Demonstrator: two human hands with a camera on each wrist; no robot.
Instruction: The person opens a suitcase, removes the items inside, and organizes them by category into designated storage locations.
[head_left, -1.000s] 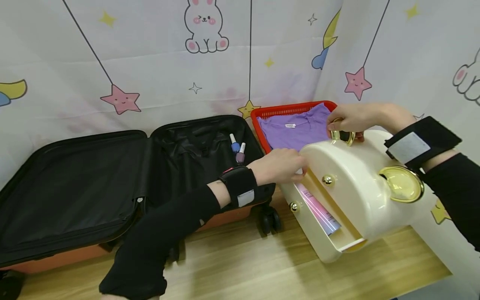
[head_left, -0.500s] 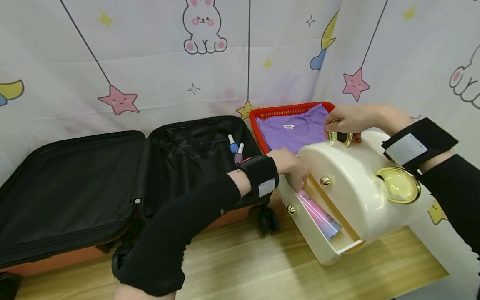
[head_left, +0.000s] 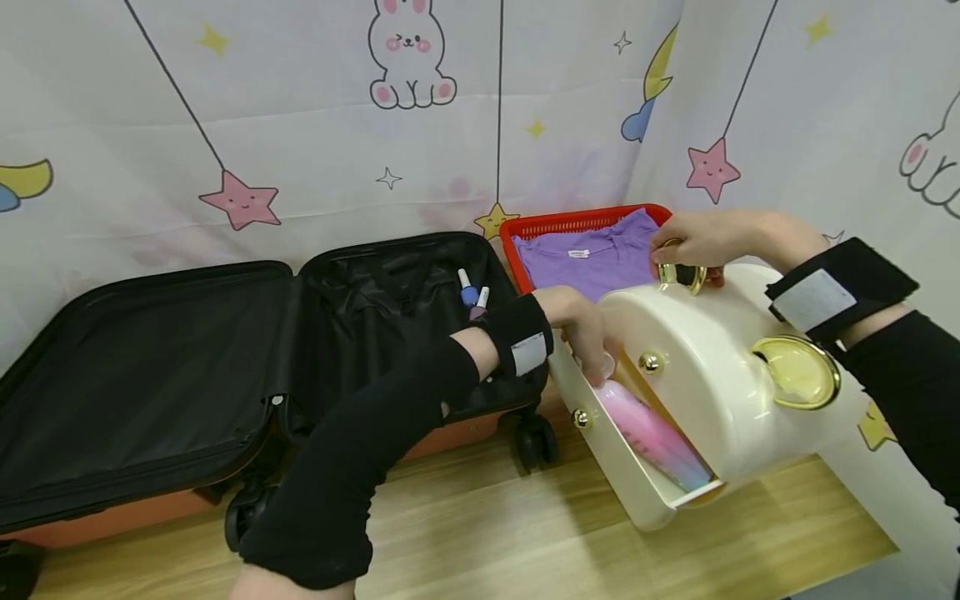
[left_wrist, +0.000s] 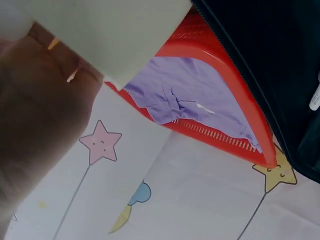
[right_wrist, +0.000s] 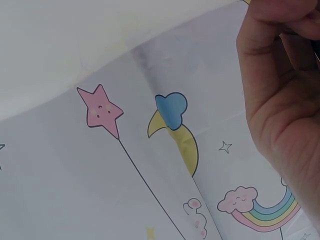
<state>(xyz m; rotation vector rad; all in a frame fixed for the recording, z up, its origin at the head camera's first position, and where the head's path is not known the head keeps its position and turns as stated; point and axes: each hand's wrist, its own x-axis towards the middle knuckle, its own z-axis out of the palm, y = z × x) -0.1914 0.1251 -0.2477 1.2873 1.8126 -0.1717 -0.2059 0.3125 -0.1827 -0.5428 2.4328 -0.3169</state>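
My left hand reaches into the open drawer of a cream, round-topped storage box. Its fingers pinch the upper end of a pink-to-blue squeeze tube, which lies slanted along the drawer. Something whitish and round, perhaps the cap, shows by the fingertips. My right hand grips the gold handle on the box top. In the left wrist view, the left hand is partly hidden by the drawer's edge; the right wrist view shows my curled right hand.
An open black-lined suitcase stands to the left, with blue and purple nail polish bottles inside. Behind the box is a red basket holding a folded purple garment. Everything rests on a wooden table.
My left hand has moved from the drawer's far edge down into it and taken hold of the tube, whose lower end has turned and lifted towards the box. The right hand stays on the handle.
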